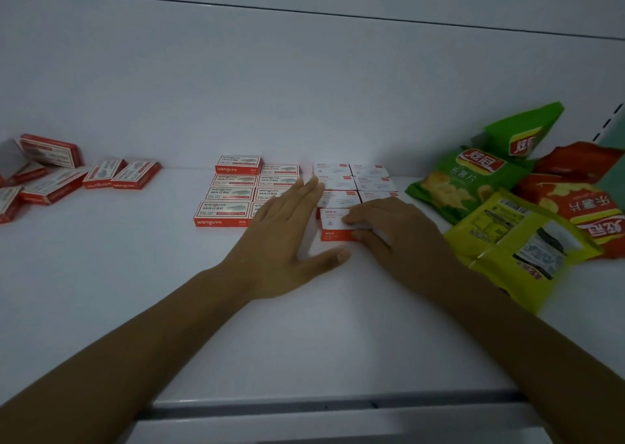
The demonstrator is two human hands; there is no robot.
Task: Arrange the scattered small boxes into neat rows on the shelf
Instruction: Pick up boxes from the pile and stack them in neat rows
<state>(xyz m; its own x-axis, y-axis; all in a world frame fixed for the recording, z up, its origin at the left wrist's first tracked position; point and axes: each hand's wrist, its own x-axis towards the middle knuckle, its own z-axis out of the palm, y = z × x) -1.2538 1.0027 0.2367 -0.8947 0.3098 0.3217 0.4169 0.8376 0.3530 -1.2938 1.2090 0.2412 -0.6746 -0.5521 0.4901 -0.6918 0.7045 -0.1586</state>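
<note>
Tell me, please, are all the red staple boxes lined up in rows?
No, several red staple boxes lie jumbled far left on the shelf, apart from the neat rows.

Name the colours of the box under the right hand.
The box is white with a red front band; head view.

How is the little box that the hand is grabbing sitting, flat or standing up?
Flat. The small red-and-white cardboard box lies broad face up on the white shelf, with the right hand gripping its right end.

Open shelf [162,274] gap separates scattered boxes [54,176] from rows [233,189]; chip bags [466,186] crowd the right side.
</note>
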